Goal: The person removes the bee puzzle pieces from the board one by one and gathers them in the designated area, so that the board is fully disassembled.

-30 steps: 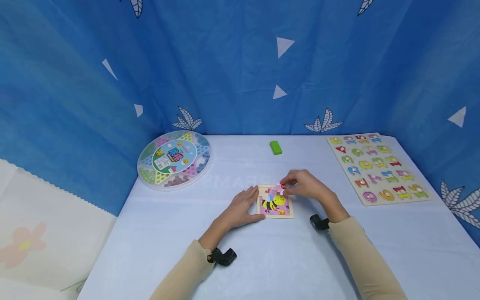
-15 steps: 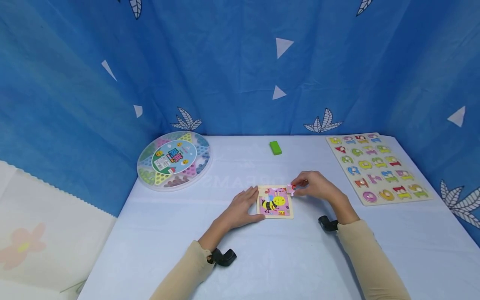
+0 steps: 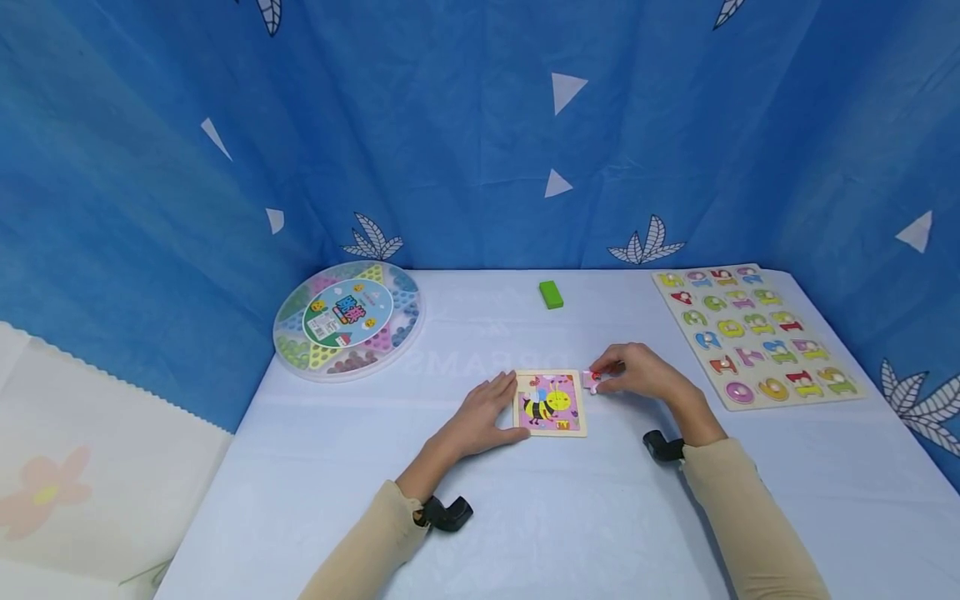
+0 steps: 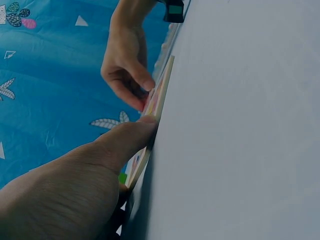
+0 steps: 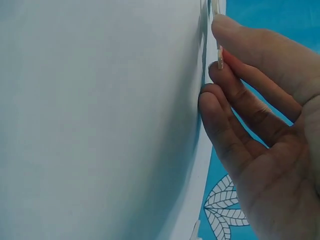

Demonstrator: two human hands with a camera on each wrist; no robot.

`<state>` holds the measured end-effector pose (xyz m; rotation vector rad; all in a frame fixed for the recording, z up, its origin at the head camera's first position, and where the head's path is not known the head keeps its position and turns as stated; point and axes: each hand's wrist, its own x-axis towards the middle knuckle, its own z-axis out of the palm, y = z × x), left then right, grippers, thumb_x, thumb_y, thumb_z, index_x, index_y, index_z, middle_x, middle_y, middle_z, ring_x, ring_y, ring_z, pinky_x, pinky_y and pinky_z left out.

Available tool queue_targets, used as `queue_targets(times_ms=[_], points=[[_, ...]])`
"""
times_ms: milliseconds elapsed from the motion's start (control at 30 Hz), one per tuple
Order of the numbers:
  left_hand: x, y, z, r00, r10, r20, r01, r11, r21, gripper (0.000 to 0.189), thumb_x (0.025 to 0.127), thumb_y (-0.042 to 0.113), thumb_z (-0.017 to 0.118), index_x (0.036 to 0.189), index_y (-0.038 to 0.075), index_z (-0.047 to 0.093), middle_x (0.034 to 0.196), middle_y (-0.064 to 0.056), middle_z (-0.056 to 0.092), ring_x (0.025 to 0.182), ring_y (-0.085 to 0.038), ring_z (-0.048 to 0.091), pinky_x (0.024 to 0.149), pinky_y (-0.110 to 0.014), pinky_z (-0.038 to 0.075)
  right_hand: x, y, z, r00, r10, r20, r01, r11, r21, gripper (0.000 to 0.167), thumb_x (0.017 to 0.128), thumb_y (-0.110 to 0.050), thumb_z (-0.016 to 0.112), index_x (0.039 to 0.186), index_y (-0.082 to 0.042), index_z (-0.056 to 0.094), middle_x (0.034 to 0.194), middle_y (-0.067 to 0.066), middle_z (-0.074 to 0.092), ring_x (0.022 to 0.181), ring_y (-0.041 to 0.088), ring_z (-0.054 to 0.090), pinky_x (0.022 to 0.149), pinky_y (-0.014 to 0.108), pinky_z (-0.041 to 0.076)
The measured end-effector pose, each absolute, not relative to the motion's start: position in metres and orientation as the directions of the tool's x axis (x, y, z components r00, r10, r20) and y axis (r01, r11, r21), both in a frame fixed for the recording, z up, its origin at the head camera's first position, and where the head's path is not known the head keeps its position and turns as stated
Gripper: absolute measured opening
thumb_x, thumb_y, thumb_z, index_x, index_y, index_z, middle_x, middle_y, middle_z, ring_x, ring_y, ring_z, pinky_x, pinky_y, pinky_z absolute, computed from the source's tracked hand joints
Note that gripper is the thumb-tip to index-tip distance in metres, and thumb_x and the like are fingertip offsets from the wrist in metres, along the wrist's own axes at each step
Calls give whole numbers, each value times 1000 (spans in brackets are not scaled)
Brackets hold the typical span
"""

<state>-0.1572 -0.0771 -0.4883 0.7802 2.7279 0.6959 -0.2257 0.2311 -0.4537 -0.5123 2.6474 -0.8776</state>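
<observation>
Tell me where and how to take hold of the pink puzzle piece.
Probably best to pinch the puzzle piece by its right edge, coming from the right, as the right grip does now. The right wrist view shows it thin, edge-on, which suits a pinch; its left side is close to the bee puzzle, leaving less room there.

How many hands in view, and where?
2: left hand at the left edge of the bee puzzle; right hand beside its far right corner, pinching a pink piece.
</observation>
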Motion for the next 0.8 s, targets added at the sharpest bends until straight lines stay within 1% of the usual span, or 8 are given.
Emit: queue_targets(times_ms=[267,467,600,800], points=[[-158,-77,-489,-836,543,-79,437,745,503,88,90,52,62,154,4,25,164,-7,18,153,-22,14,123,-44,19,-226,230,-455,-894,-416,-169,-239,759,-605,28,77,-17,82,104,-11,76,100,4,69,90,19,57,83,33,52],[-158,-77,-489,-835,545,-77,440,746,501,88,90,52,62,154,4,25,164,-6,18,153,-22,14,123,-44,19,-226,229,-454,-889,-429,-158,-260,759,-597,28,78,-15,81,106,-10,76,99,4,68,90,18,56,82,32,51],[-158,-77,-489,-836,542,-80,435,745,505,88,90,52,62,154,5,25,164,-6,18,153,-21,14,123,-44,18,-225,229,-454,-893,-419,-166,-243,759,-604,32,78,-15,81,109,-10,75,102,5,69,92,20,57,84,34,52],[-158,-76,-487,-837,541,-87,430,747,507,88,90,52,63,154,6,25,164,-5,18,153,-21,13,124,-44,18,-224,230,-454,-907,-370,-201,-181,773,-607,43,78,-20,83,117,-10,70,108,6,68,97,21,58,90,38,53]])
